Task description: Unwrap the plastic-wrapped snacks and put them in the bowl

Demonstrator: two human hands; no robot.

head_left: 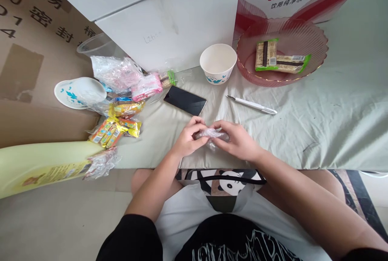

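Observation:
A crumpled clear plastic wrapper (213, 133) is pinched between my two hands above the front part of the cloth-covered table. My left hand (190, 137) grips its left side between thumb and fingers. On the other side, my right hand (238, 139) holds it the same way. Whether anything is inside the plastic, I cannot tell. Just beyond my left hand lies a black phone (185, 100). A white pen (252, 104) rests on the cloth past my right hand. Farther back stands an upright white paper bowl (218, 60) with a blue leaf print.
A pink ribbed basin (248, 68) at the back right holds two green-edged snack packs (280, 59). Snack packets (117, 125), plastic bags (117, 73) and a tipped paper bowl (72, 93) crowd the left. A yellow bottle (39, 166) lies at the left edge. Boxes (169, 22) line the back.

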